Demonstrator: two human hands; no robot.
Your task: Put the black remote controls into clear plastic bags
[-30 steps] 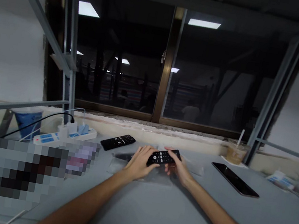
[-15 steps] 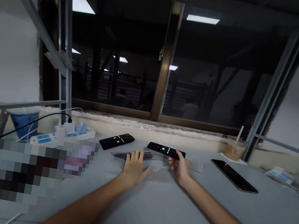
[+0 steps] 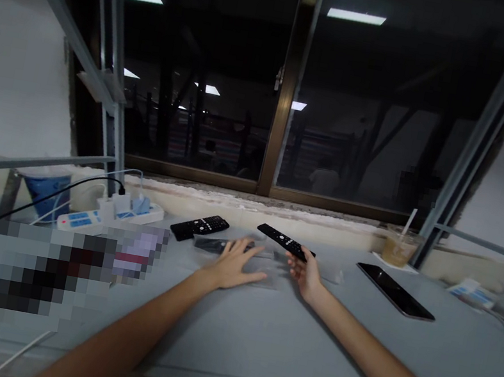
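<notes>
My right hand grips a black remote control by its near right end, buttons facing up. My left hand lies with fingers spread over a clear plastic bag. A dark, long item in the plastic shows partly beneath the left fingers; the hand hides the rest. Beyond my left hand, a second black remote control rests on the grey table. More clear plastic shows just right of my right hand.
To the right lie a dark smartphone and a plastic cup with a straw. On the left are a white power strip with plugs and cables, a blue bucket and blurred-out items. Metal posts and a window stand behind.
The remote in my right hand has tilted, its far left end now pointing up and away. My left hand has turned, its fingers now pointing more to the right across the plastic.
</notes>
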